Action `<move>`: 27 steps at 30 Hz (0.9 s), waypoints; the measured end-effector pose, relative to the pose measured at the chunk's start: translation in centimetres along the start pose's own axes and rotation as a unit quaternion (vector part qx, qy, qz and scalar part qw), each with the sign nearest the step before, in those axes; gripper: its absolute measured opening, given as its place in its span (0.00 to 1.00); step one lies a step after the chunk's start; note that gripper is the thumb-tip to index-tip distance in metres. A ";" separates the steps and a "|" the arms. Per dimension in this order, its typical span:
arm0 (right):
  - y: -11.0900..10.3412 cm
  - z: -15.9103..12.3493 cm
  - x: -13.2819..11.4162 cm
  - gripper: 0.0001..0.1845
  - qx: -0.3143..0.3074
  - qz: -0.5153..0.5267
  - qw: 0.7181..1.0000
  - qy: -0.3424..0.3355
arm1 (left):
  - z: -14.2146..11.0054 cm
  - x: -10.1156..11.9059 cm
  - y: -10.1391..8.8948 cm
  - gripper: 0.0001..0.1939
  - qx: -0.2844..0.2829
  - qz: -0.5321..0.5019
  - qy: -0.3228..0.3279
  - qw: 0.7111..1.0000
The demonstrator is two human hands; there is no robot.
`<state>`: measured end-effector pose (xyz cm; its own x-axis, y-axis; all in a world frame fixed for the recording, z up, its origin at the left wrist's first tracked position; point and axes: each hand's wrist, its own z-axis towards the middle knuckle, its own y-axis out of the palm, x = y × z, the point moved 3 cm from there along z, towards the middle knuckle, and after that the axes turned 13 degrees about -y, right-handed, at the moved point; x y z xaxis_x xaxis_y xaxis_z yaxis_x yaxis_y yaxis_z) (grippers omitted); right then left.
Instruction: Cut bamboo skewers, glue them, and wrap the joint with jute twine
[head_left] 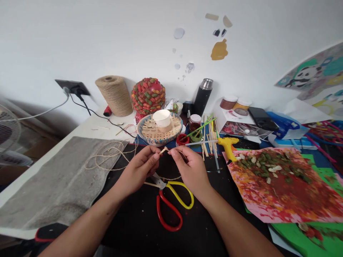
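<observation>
My left hand (144, 162) is closed in a pinch on a thin wooden stick (163, 151), whose pale tip points toward the other hand. Close beside it, my right hand (189, 167) pinches jute twine (174, 177) at the stick's tip; a loop of the twine hangs below both hands. More loose twine lies coiled on the grey cloth to the left. Under my hands, scissors (171, 200) with one red and one yellow handle lie on the black mat (134, 228), their blades partly hidden by my left hand. A second pale stick piece (152, 184) shows beside the blades.
Behind my hands stand a woven basket (144, 137) with a paper cup (162, 119), a twine spool (115, 96), a peanut-covered ball (148, 95), a black flask (203, 98) and paint jars (183, 140). To the right are a yellow glue gun (227, 148) and painted paper (292, 189).
</observation>
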<state>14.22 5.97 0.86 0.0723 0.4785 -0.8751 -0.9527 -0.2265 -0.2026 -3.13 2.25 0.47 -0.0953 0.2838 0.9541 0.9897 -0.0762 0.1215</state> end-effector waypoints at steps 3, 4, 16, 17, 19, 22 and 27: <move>0.1 0.0 0.0 0.13 -0.005 0.005 1.000 0.005 | 0.0 -0.2 -0.2 0.21 0.003 0.011 -0.002 1.000; 0.1 0.0 0.0 0.13 -0.006 0.006 1.000 0.005 | 0.1 -0.2 -0.2 0.21 0.008 0.017 0.000 1.000; 0.3 -0.1 0.2 0.12 -0.017 -0.011 1.000 -0.008 | 0.3 -1.0 -0.3 0.23 -0.018 -0.001 -0.036 0.999; 0.4 -0.1 0.2 0.12 -0.018 -0.014 1.000 -0.007 | 0.3 -1.1 -0.2 0.23 -0.024 -0.002 -0.041 0.999; 0.4 0.0 0.2 0.12 -0.023 -0.018 1.000 -0.007 | 0.3 -1.1 -0.1 0.22 -0.035 -0.009 -0.049 0.998; 0.4 0.0 0.2 0.12 -0.027 -0.020 0.999 -0.006 | 0.2 -1.0 0.0 0.21 -0.040 -0.033 -0.051 0.997; 0.4 0.0 0.3 0.11 -0.025 -0.012 1.000 -0.003 | 0.2 -1.0 0.0 0.20 -0.056 -0.057 -0.057 0.995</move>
<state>13.89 6.01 0.49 0.0937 0.4893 -0.8671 -0.9347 -0.2567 -0.2459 -2.97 2.17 -0.57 -0.1866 0.4028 0.8961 0.9544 -0.1421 0.2626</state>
